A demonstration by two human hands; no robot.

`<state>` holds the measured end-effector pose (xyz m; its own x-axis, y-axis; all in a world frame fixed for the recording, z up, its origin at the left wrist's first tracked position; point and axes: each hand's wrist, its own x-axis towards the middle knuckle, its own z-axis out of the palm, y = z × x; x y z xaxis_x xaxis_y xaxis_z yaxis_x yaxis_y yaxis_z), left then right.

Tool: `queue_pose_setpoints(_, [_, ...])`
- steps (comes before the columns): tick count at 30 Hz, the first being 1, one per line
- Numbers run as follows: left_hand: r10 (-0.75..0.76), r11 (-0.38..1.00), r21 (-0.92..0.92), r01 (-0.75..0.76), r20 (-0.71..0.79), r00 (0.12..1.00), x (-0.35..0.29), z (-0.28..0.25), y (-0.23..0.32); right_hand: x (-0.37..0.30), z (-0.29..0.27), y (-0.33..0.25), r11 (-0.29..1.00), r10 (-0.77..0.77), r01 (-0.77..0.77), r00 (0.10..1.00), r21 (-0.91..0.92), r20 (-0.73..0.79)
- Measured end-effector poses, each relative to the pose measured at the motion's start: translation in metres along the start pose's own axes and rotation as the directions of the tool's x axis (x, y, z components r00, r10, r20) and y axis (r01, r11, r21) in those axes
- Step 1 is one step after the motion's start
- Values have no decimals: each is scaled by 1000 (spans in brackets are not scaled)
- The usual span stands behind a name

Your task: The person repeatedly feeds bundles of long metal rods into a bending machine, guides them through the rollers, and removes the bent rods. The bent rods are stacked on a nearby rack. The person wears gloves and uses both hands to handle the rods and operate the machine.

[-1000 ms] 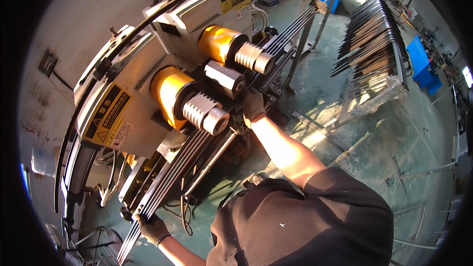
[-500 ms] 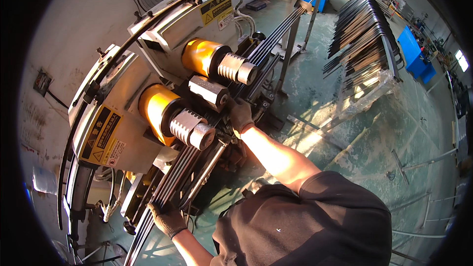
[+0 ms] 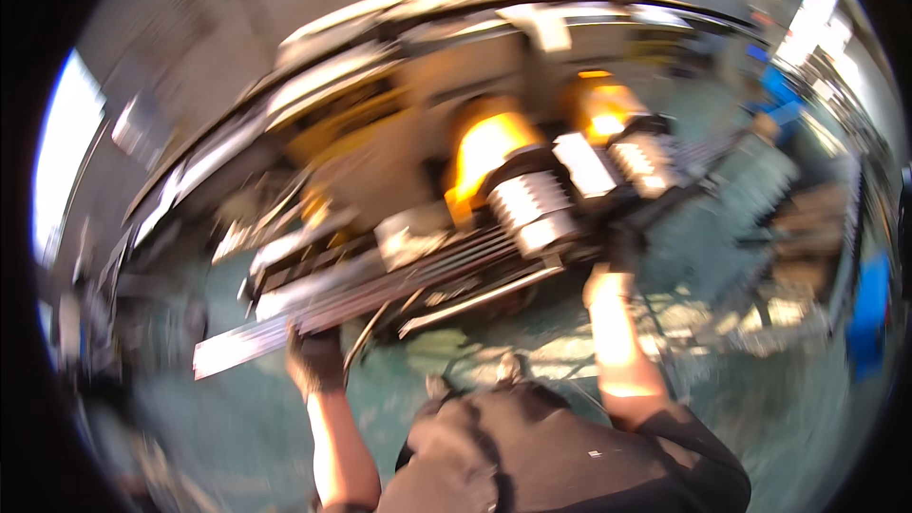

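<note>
The view is smeared by motion. A bundle of several long metal bars (image 3: 285, 323) lies along the front of a machine with two orange-yellow cylinders (image 3: 489, 147) and threaded steel ends (image 3: 535, 209). My left hand (image 3: 318, 359), in a dark glove, is closed on the bars near their left end; its fingertips reach over the front edge. My gloved right hand (image 3: 617, 252) is by the machine, just below a pale steel block (image 3: 584, 164) between the cylinders. Its fingers are lost in shadow and blur.
A dark curved rail (image 3: 427, 19) runs over the machine's top. Blue equipment (image 3: 869, 318) and a rack of bars (image 3: 807, 228) are on the right. Green floor (image 3: 237, 418) lies below, with my feet (image 3: 510, 368) in front of the machine.
The whole view has swung, so the machine and bars lie more level and further right. My left hand is still at the bars, my right still at the machine.
</note>
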<state>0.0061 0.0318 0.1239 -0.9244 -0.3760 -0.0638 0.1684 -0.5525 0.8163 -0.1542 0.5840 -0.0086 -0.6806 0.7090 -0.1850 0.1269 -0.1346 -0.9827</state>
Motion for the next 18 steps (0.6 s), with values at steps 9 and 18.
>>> queue_pose_setpoints(9, [-20, 849, -494, -189, -386, 922, 26, -135, 98, -171, -92, 91, 872, 335, -388, 918, -300, -213])
queue_pose_setpoints(18, [103, 923, -298, -242, -415, 904, 27, -303, 195, -270, -127, 221, 470, 324, 22, 926, -882, 195])
